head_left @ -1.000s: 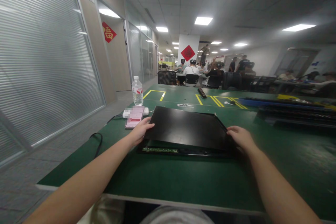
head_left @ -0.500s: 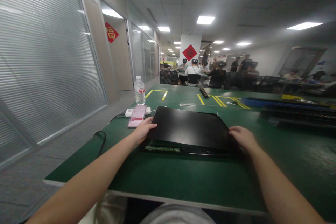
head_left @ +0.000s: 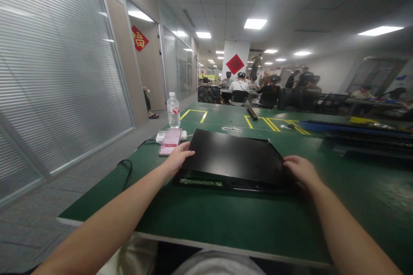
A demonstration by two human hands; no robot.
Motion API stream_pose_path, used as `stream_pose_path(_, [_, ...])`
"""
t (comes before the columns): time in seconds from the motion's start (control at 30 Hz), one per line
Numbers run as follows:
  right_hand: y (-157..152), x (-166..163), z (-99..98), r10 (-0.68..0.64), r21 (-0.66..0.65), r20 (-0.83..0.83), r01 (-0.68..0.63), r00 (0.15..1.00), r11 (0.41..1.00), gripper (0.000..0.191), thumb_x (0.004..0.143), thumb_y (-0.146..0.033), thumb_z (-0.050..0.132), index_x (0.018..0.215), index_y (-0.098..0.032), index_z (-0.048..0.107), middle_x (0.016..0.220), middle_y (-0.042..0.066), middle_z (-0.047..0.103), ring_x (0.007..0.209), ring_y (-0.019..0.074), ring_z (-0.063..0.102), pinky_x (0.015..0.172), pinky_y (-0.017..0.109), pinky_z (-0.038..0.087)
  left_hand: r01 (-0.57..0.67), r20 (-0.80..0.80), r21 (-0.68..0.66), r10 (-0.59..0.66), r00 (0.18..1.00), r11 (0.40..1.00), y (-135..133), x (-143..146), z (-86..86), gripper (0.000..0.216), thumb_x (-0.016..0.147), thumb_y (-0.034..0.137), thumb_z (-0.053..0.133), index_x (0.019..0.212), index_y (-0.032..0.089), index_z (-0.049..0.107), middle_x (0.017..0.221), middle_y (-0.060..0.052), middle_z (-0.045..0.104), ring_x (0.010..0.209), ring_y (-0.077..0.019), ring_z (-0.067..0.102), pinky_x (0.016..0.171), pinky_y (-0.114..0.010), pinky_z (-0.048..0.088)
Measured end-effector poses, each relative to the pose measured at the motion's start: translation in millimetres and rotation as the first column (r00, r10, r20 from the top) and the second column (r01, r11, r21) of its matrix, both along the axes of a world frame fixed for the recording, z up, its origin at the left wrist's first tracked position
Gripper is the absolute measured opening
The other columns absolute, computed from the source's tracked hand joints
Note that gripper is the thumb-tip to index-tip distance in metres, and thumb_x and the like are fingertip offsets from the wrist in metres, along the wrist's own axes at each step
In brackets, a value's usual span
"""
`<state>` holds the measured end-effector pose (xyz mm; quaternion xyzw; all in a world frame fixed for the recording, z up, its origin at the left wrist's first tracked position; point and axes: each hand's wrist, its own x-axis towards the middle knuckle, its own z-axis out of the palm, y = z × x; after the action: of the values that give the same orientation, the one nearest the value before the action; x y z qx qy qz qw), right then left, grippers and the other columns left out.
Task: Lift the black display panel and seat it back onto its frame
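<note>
A flat black display panel [head_left: 235, 154] lies in front of me, its near side slightly raised over a black frame [head_left: 248, 188]. Along the near left side a green circuit board strip [head_left: 201, 183] shows beneath it. My left hand [head_left: 178, 157] is closed on the panel's left edge, thumb on top and fingers hidden below. At the right edge my right hand [head_left: 298, 166] pinches the panel; whether its fingers also touch the frame is hidden. Just beyond my left hand are a phone [head_left: 170, 142] with a lit pink screen and a white power strip [head_left: 183, 135].
The green table [head_left: 226, 219] carries a water bottle [head_left: 173, 111], a dark slotted bar [head_left: 252, 114] and yellow tape marks. Stacked dark panels [head_left: 371, 142] and a blue tray edge [head_left: 306, 126] fill the right side. A black cable [head_left: 129, 172] hangs at the left edge. People sit beyond.
Both hands keep their hold on the display panel, which has barely moved. The view has shifted slightly. A person's leg and foot now show at the doorway on the left.
</note>
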<state>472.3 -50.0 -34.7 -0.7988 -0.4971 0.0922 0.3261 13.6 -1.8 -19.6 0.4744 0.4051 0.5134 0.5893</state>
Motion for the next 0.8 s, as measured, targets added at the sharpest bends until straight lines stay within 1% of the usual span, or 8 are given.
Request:
stream_pose_path(0.13, [0,0,-0.9,0.004,0.002,-0.005,-0.004,1.0,1.0,0.025,0.075,-0.025,0.062,0.093,-0.02,0.079,0.098,0.007,0.077,0.094,0.0241,0.07,0.084,0.032,0.05,-0.017,-0.081,0.065,0.023,0.996,0.998,2,-4,-0.6,0.049,0.056,0.02,0.08,0.103,0.018,0.071,0.103,-0.007,0.077,0.104,-0.0307,0.07,0.088,-0.04,0.055])
stream_pose_path(0.23, [1,2,-2.5,0.007,0.021,-0.017,-0.007,1.0,1.0,0.024,0.074,-0.025,0.062,0.09,-0.021,0.079,0.095,0.007,0.077,0.091,0.0239,0.07,0.083,0.032,0.051,-0.004,-0.254,0.129,0.036,0.967,0.992,5,-8,-3.3,0.041,0.056,0.025,0.077,0.096,0.019,0.073,0.093,-0.005,0.077,0.095,-0.0304,0.071,0.087,-0.042,0.054])
stream_pose_path(0.3, [2,2,-2.6,0.013,0.041,-0.02,-0.012,1.0,0.999,0.022,0.073,-0.026,0.062,0.088,-0.021,0.078,0.093,0.007,0.077,0.09,0.0237,0.07,0.084,0.032,0.051,0.002,-0.373,0.163,0.06,0.926,0.987,6,-10,-5.2,0.033,0.057,0.026,0.074,0.09,0.019,0.073,0.092,-0.005,0.077,0.095,-0.0314,0.07,0.089,-0.045,0.053])
stream_pose_path(0.43, [0,1,-0.7,0.001,0.008,-0.06,-0.001,0.998,1.0,0.024,0.073,-0.029,0.064,0.092,-0.021,0.078,0.095,0.007,0.077,0.089,0.0238,0.07,0.083,0.033,0.052,-0.021,-0.511,0.249,0.15,0.846,0.968,9,-12,-7.3,0.021,0.053,0.022,0.071,0.074,0.02,0.074,0.117,-0.009,0.074,0.116,-0.0356,0.063,0.102,-0.046,0.046])
stream_pose_path(0.5, [-1,0,0.1,-0.001,-0.017,-0.075,0.0,0.997,1.0,0.026,0.074,-0.029,0.064,0.094,-0.021,0.078,0.097,0.007,0.077,0.089,0.0237,0.069,0.082,0.033,0.052,-0.006,-0.539,0.261,0.151,0.829,0.965,9,-12,-7.3,0.019,0.052,0.021,0.071,0.071,0.02,0.074,0.124,-0.009,0.071,0.121,-0.0359,0.06,0.106,-0.045,0.043])
stream_pose_path(0.6, [-1,0,0.2,0.014,-0.015,-0.023,-0.014,1.0,1.0,0.023,0.074,-0.028,0.063,0.091,-0.022,0.078,0.096,0.007,0.077,0.089,0.0236,0.069,0.082,0.032,0.052,0.005,-0.537,0.245,0.131,0.833,0.969,8,-12,-6.1,0.02,0.052,0.022,0.07,0.071,0.02,0.074,0.127,-0.008,0.07,0.12,-0.0355,0.061,0.105,-0.044,0.044])
stream_pose_path(0.7, [0,0,0.7,0.02,-0.034,0.035,-0.018,0.999,0.999,0.022,0.073,-0.026,0.062,0.087,-0.022,0.079,0.095,0.007,0.077,0.089,0.0237,0.069,0.082,0.032,0.052,0.024,-0.507,0.223,0.095,0.856,0.974,5,-11,-4.6,0.022,0.053,0.023,0.07,0.074,0.02,0.075,0.124,-0.007,0.072,0.116,-0.0341,0.063,0.101,-0.043,0.048])
stream_pose_path(0.8, [1,1,2.5,0.001,-0.073,0.024,0.0,1.0,0.997,0.022,0.075,-0.028,0.062,0.088,-0.022,0.079,0.094,0.008,0.077,0.087,0.0242,0.07,0.081,0.033,0.052,0.024,-0.472,0.214,0.082,0.878,0.976,4,-10,-4.4,0.02,0.054,0.022,0.071,0.074,0.021,0.075,0.116,-0.005,0.074,0.112,-0.0334,0.065,0.098,-0.042,0.05])
